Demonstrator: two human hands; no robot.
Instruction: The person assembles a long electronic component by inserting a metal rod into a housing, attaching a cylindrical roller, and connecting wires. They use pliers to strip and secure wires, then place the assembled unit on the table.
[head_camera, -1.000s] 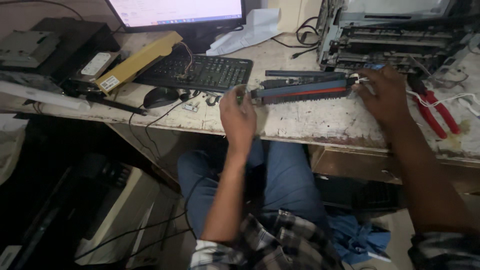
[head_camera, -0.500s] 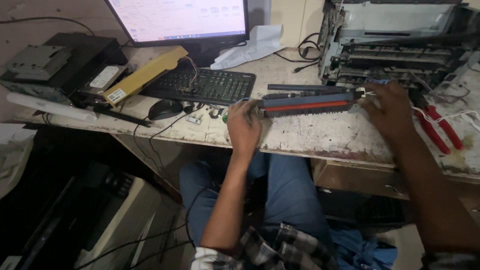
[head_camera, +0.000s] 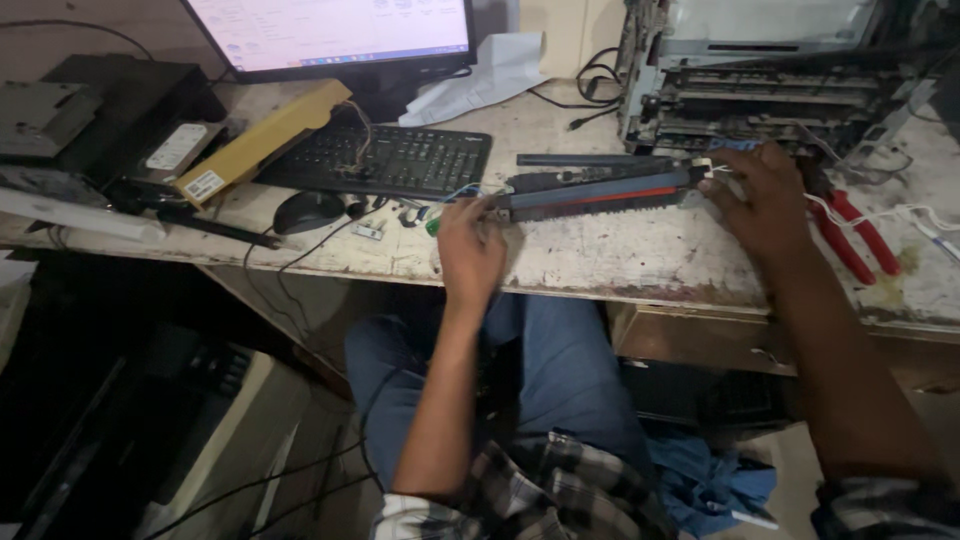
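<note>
A long dark printer part with a red strip (head_camera: 600, 192) lies across the worn white table (head_camera: 620, 260). My left hand (head_camera: 470, 245) is at its left end, fingers curled around a green-handled tool (head_camera: 434, 226) that touches the part. My right hand (head_camera: 762, 200) rests on the part's right end with fingers spread, pressing it down beside the opened printer (head_camera: 760, 80). A second dark bar (head_camera: 585, 159) lies just behind the part.
A black keyboard (head_camera: 385, 160), a mouse (head_camera: 308, 211) and a lit monitor (head_camera: 335, 35) stand at the left. Red-handled pliers (head_camera: 850, 235) lie right of my right hand. A yellow strip (head_camera: 262, 140), black boxes (head_camera: 90, 115) and cables crowd the far left.
The view has shifted slightly. My left hand has stayed at the part's left end and my right hand at its right end; the part has barely moved.
</note>
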